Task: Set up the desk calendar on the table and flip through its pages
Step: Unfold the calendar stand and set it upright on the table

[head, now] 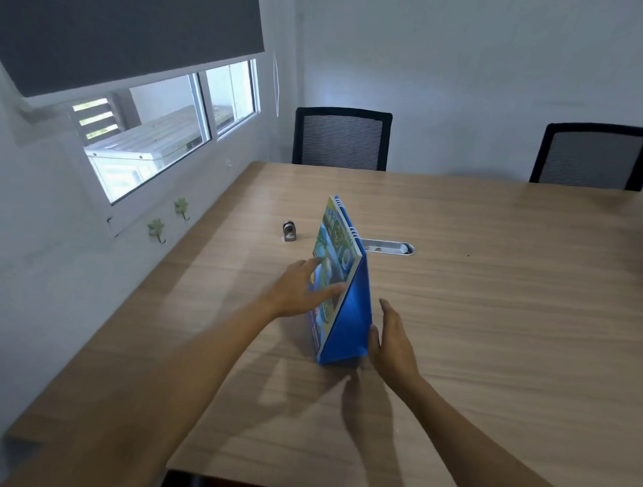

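On the table, centre: desk calendar [342, 280] stood upright as a tent, blue stand facing the camera edge-on, printed page on its left slope, white spiral binding at the ridge.
Surface: wood-grain table [493, 304], pale brown; hand shadows fell on it toward the near edge.
Near items: small metal object [288, 231] just left of the calendar's far end; oval metal cable port [389, 246] set into the tabletop behind the calendar.
Room: white walls; two black mesh chairs [342, 138] at the far side; window [163, 128] on the left under a dark roller blind [127, 32]; two green hooks [156, 229] on the wall below the sill.
Hard to make out: page print was blurred, only green, blue and yellow patches; the metal object's kind could not be told; the right chair was cut off by the frame edge.
Left hand [296, 289]: fingers spread and flat, resting against the printed page, gripping nothing.
Right hand [393, 340]: fingers straight and together, palm turned toward the blue stand's near right edge, thumb at the edge; contact uncertain, nothing clasped.
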Demonstrator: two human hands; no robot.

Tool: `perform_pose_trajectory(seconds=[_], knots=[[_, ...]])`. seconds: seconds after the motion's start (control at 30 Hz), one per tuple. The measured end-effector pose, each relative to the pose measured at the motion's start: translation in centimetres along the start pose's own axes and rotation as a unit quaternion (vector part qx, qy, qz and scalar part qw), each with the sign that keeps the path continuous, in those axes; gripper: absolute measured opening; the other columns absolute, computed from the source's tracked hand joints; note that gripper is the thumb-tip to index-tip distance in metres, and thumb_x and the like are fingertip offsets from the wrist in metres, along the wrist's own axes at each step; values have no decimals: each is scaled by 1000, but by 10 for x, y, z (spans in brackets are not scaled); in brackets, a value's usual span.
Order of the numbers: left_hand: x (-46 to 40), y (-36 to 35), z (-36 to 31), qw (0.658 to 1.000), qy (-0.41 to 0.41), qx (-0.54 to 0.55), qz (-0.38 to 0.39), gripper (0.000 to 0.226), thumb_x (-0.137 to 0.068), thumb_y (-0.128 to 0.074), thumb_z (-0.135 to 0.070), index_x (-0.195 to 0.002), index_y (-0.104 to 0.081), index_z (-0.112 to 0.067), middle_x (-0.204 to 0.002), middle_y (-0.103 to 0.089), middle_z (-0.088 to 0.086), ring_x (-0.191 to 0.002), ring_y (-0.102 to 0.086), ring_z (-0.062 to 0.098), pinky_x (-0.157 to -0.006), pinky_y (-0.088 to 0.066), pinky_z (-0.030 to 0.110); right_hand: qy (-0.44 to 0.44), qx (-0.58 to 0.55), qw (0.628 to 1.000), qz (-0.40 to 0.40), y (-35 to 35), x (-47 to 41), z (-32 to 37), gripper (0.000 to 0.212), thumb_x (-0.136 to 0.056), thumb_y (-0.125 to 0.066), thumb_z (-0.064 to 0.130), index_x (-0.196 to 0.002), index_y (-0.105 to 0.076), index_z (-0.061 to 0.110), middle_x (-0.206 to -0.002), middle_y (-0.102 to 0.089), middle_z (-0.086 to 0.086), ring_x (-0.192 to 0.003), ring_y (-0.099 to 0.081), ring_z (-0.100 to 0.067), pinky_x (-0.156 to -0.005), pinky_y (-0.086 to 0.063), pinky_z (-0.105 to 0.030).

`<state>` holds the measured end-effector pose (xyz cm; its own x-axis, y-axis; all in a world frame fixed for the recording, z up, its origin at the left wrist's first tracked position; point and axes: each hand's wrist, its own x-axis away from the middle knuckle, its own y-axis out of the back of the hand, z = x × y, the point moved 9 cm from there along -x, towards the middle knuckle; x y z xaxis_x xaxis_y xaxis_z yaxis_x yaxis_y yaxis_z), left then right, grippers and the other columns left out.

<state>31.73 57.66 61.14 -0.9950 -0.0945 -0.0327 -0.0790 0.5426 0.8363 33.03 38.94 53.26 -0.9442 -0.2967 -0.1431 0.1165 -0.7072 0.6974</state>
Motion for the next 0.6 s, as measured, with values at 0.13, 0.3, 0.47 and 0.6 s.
perform_pose_trajectory(seconds=[0.13,0.3,0.47,0.6], knots=[[-15,28,7,994,1,90,-55,103,-72,-16,-86,-134,-52,-12,-130,-61,14,-115,-59,29,-83,-42,28,1,-28,996,-84,2,23,16,67,-96,-40,30,-151,-10,9,-160,-13,-9,-149,-11,-22,-120,-11,-30],[-59,41,21,966,101,224,-84,73,-95,-12,-61,-145,-39,-16,-147,-46,9,-136,-42,28,-111,-30,40,-13,-106,986,-129,-18,41,51,76,-92,-29,51,-147,14,19,-156,19,9,-145,19,-4,-118,8,-19],[-78,18,21,902,187,390,6,82,-91,-2,-68,-150,-30,-18,-158,-27,2,-145,-25,22,-115,-20,45,-53,-160,972,-163,-33,34,78,84,-84,-20,62,-144,19,17,-154,26,5,-142,25,-2,-113,16,-12],[-74,9,19,895,195,399,37,88,-89,2,-69,-135,-52,-17,-145,-48,2,-133,-42,20,-104,-29,38,-100,-197,962,-162,-37,20,90,83,-80,-13,66,-139,27,23,-158,26,1,-146,20,-10,-121,6,-32]])
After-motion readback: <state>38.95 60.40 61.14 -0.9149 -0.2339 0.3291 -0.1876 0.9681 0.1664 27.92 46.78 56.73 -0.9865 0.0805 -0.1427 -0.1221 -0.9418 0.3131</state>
